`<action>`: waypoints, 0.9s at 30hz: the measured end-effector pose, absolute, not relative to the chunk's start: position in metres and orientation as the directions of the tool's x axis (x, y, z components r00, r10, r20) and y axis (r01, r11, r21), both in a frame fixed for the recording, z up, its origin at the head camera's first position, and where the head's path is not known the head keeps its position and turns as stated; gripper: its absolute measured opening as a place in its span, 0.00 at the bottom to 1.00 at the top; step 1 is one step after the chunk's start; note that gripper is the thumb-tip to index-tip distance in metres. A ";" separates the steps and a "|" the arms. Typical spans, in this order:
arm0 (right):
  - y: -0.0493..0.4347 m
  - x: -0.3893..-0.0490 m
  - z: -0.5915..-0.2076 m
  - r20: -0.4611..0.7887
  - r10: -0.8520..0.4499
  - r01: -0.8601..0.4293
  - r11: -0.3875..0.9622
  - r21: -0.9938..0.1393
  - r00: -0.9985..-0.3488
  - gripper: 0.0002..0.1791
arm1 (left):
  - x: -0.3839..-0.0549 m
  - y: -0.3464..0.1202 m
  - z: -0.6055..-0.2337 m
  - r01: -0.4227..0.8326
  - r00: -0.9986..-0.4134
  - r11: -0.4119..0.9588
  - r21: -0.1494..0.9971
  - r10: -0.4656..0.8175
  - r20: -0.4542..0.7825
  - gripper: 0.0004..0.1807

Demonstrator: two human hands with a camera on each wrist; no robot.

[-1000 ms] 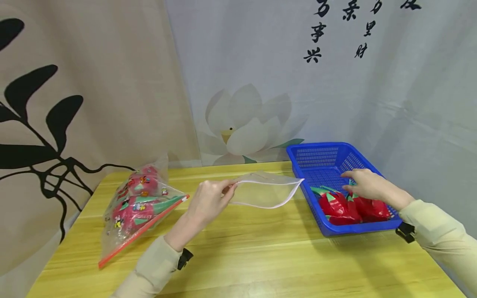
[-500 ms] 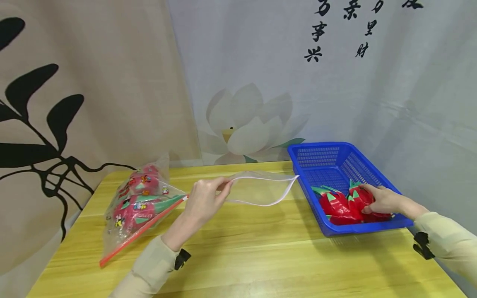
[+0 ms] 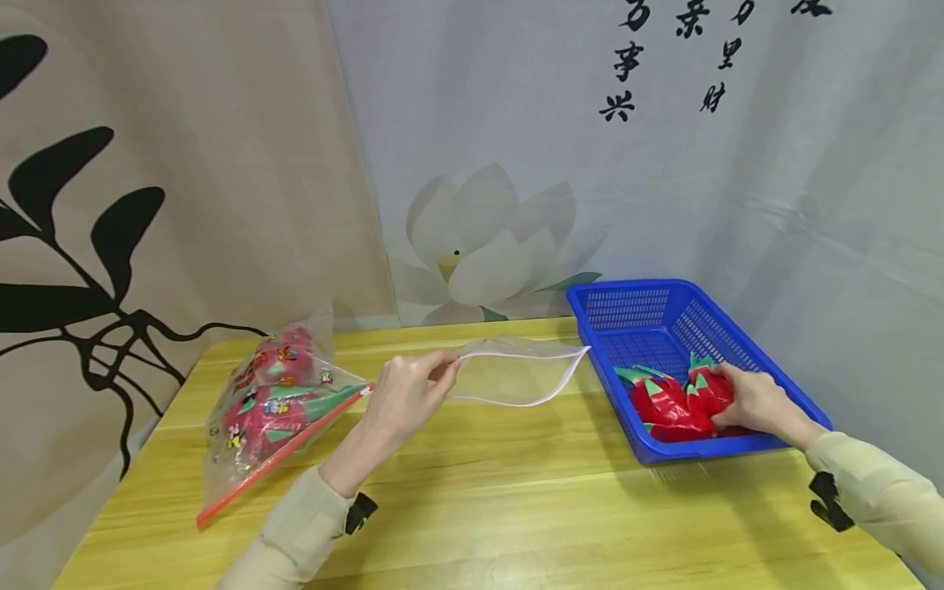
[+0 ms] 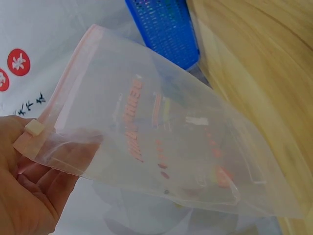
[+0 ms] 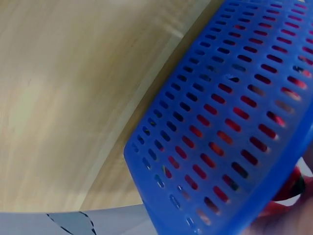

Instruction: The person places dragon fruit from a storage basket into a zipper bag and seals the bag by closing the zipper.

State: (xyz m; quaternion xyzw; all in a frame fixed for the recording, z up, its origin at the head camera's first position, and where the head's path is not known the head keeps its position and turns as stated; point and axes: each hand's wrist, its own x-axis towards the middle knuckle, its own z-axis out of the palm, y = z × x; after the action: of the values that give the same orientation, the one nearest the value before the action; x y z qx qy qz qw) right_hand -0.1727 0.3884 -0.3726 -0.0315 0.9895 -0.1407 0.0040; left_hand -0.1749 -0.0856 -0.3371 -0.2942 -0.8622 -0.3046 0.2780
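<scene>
My left hand (image 3: pixel 407 397) pinches the corner of a clear slider zip bag (image 3: pixel 516 381), its mouth gaping and its far tip close to the basket. In the left wrist view, the pale slider (image 4: pixel 34 128) sits right by the fingers, and pink print shows on the bag. Inside the blue basket (image 3: pixel 606 385), my right hand (image 3: pixel 763 403) has thumb and fingers around a red dragon-fruit-shaped piece (image 3: pixel 710 391) with green tips. A similar red piece (image 3: pixel 667 412) lies to its left. The basket wall (image 5: pixel 215 112) hides most of this hand in the right wrist view.
A clear bag with a red zip strip (image 3: pixel 273 459), holding several pink-red dragon-fruit shapes, lies at the left of the wooden table (image 3: pixel 516 492). A printed curtain (image 3: pixel 501 123) hangs behind the table's back edge.
My right hand has come down from above the basket and closed around the right-hand red piece. My left hand and the zip bag have shifted slightly left.
</scene>
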 end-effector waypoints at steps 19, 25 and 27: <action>0.392 -0.165 -0.362 0.061 -0.036 -0.050 0.967 -0.248 -0.997 0.46 | -0.177 -0.085 -0.339 0.681 -0.670 0.638 0.359 0.345 0.658 0.06; 0.389 -0.159 -0.342 0.127 -0.043 -0.074 0.964 -0.254 -0.991 0.46 | -0.178 -0.085 -0.340 0.669 -0.684 0.644 0.370 0.339 0.646 0.06; 0.386 -0.156 -0.336 0.193 -0.056 -0.106 0.960 -0.258 -0.980 0.45 | -0.178 -0.085 -0.341 0.665 -0.689 0.646 0.376 0.335 0.643 0.06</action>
State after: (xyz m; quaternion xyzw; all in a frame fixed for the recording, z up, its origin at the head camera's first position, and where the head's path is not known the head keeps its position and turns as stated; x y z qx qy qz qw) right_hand -0.1565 0.3860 -0.3359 -0.0410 0.9857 -0.1346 -0.0922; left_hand -0.1780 -0.0849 -0.3408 -0.2885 -0.8663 -0.3066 0.2688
